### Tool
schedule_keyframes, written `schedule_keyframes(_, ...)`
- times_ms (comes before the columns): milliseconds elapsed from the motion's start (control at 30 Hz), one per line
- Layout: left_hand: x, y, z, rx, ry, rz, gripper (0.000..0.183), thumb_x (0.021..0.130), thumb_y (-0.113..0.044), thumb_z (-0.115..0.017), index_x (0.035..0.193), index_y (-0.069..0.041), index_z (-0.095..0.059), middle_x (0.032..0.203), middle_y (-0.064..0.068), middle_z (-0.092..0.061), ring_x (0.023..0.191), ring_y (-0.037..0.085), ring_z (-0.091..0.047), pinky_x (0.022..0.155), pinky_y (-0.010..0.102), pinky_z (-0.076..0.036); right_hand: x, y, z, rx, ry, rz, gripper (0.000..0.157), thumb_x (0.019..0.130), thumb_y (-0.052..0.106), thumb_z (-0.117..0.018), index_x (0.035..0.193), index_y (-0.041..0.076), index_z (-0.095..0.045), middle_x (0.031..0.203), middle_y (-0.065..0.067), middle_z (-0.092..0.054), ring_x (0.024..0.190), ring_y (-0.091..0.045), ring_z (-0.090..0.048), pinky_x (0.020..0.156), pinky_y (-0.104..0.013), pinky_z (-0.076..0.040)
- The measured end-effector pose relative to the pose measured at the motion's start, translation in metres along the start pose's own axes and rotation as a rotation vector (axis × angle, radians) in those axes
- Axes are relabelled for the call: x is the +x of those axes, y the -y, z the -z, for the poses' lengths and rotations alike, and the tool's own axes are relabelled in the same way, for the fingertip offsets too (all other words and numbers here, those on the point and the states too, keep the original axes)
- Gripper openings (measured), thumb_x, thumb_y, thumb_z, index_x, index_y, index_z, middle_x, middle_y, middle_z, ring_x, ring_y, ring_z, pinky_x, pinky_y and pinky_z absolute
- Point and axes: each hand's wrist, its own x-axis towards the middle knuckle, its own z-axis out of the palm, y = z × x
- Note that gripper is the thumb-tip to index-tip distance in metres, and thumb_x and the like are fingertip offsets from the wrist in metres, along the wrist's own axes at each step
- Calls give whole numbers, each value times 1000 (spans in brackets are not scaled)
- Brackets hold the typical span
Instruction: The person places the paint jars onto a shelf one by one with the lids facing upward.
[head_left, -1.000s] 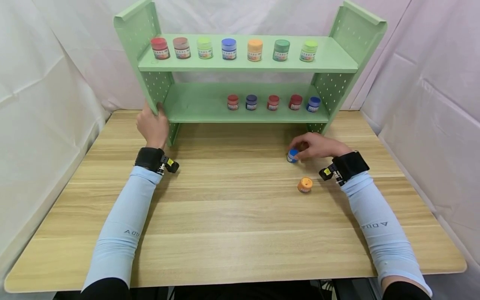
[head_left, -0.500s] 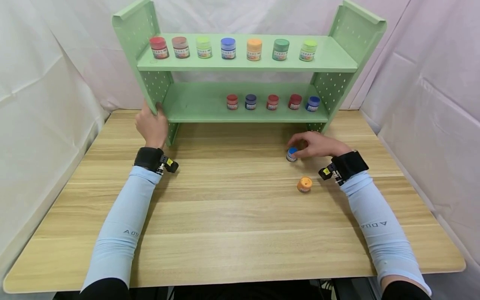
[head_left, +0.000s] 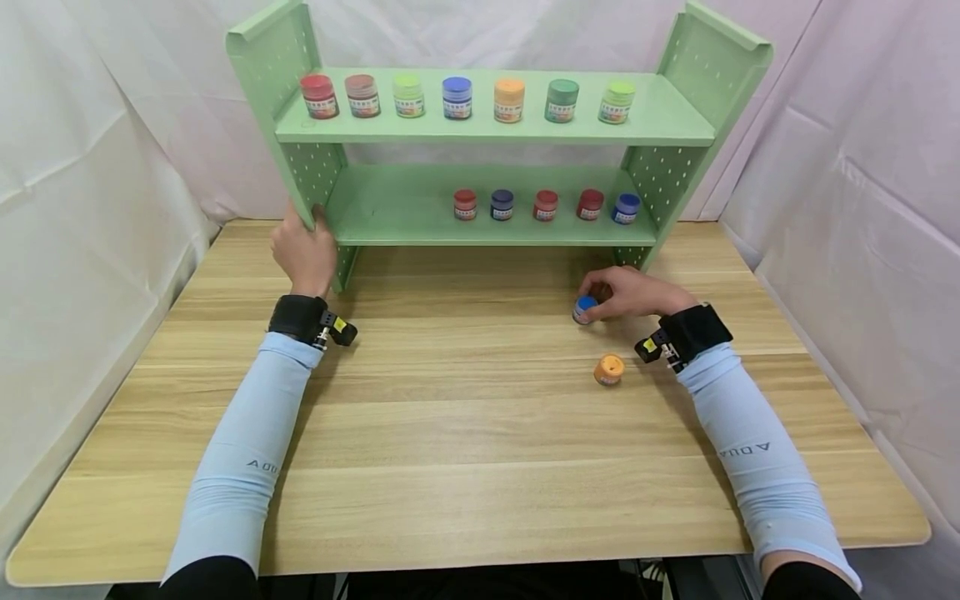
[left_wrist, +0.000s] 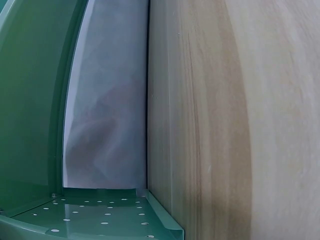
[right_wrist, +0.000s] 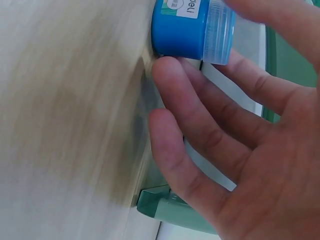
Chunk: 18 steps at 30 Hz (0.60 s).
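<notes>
My right hand (head_left: 626,293) is at a small blue paint jar (head_left: 583,311) on the table, below the right end of the shelf. Thumb and fingers pinch it in the head view. The right wrist view shows the jar's blue body and clear ribbed lid (right_wrist: 219,32), with the other fingers (right_wrist: 172,80) spread beside it. At the far left, my left hand (head_left: 306,254) grips the lower side panel of the green two-tier shelf (head_left: 495,139); its fingertips are partly hidden behind the panel. An orange paint jar (head_left: 608,369) stands on the table nearer to me.
Several larger paint jars, such as an orange one (head_left: 508,102), line the upper tier. The lower tier holds several smaller jars, including a dark red one (head_left: 590,205), toward its right side. White cloth (head_left: 90,167) hangs around the wooden table (head_left: 465,467).
My right wrist has shifted very slightly left, with the blue paint jar staying at nearly the same spot. The left hand keeps its grip on the shelf.
</notes>
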Motion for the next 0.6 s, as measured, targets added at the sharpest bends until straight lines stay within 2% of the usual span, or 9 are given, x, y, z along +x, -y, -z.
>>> schedule_keyframes(367,-1,0,2,2,-4,3,31,96,-18,-47,121,-12,-63,108,3,-68,55,18,-46,51,28,-26,2,-6,1,-20,2,2,35,79,34,-75,104,10,-67,88,2,-65,80,-16,-58,72,-32,-46)
schedule_keyframes(600,0,0,1,-4,9,6,32,96,-18,-47,123,-12,-62,111,2,-67,65,18,-58,52,28,-28,-1,-5,3,-27,3,40,32,81,29,-73,105,9,-67,88,2,-66,80,-15,-59,70,-32,-48)
